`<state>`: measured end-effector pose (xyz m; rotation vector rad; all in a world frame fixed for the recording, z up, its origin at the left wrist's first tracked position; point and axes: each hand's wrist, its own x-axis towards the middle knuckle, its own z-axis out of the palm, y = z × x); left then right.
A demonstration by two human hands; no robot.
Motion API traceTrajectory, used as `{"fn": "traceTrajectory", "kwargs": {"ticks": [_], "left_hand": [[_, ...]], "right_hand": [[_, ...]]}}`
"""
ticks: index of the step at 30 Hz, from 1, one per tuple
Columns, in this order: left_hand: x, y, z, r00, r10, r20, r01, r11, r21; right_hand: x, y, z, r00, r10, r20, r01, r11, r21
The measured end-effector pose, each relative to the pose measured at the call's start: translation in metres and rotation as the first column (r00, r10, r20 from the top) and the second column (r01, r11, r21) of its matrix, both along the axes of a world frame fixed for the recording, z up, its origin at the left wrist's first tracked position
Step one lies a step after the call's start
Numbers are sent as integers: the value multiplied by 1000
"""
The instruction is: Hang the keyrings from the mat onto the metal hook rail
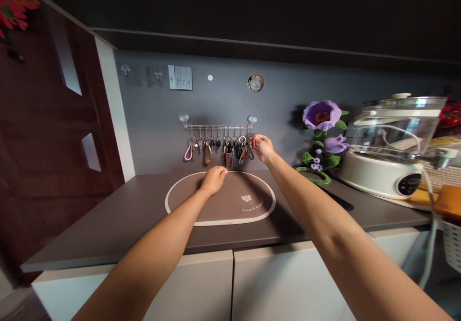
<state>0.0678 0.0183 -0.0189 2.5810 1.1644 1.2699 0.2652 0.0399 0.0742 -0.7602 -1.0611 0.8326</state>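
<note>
- The right hand reaches to the far wall, at the right end of the key rack. Its grip is closed in a pinch of thumb and fingertips on a small red key tag, which hangs at the rack's last hooks.
- The left hand is lower, over the far edge of the oval mat and just below the hanging keys. Its fingers are curled, but I cannot tell whether that grip encloses anything.
- The tag and its key look small, light and rigid. Metal and smooth plastic are likely to be a little slippery, so a fingertip pinch across the flat faces suits them better than a whole-hand hold.
- The bunches hang close together and touch their neighbours. Pulling one sideways would probably set the others swinging or snag a ring. Taking hold near the ring, close to the hook, gives the most control.
- The rack sits on two suction cups, which I judge to be a weak fixing, so a hard downward tug risks pulling it off.
- A pink loop fob hangs at the rack's left end.
- On the desk, to the right, stand a purple flower and a glass-lidded cooker, well apart from both hands.
</note>
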Motion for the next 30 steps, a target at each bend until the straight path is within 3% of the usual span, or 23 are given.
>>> {"fn": "traceTrajectory", "kwargs": {"ticks": [10, 16, 21, 25, 30], "left_hand": [[0, -2, 1, 1000, 25, -14, -25, 1000, -11], [0, -1, 2, 999, 44, -6, -44, 999, -18], [0, 2, 1, 996, 76, 37, -74, 996, -41], [-1, 5, -3, 993, 65, 103, -52, 991, -120], [-3, 2, -5, 987, 89, 133, -60, 976, -207]], "right_hand": [[-7, 19, 10, 996, 13, -92, -20, 996, -83], [-4, 19, 2, 993, 14, -120, -32, 989, -147], [2, 19, -8, 995, 78, -70, -85, 990, -117], [7, 21, -17, 993, -36, -116, 9, 976, -219], [12, 7, -32, 977, -162, -136, 101, 921, -375]]}}
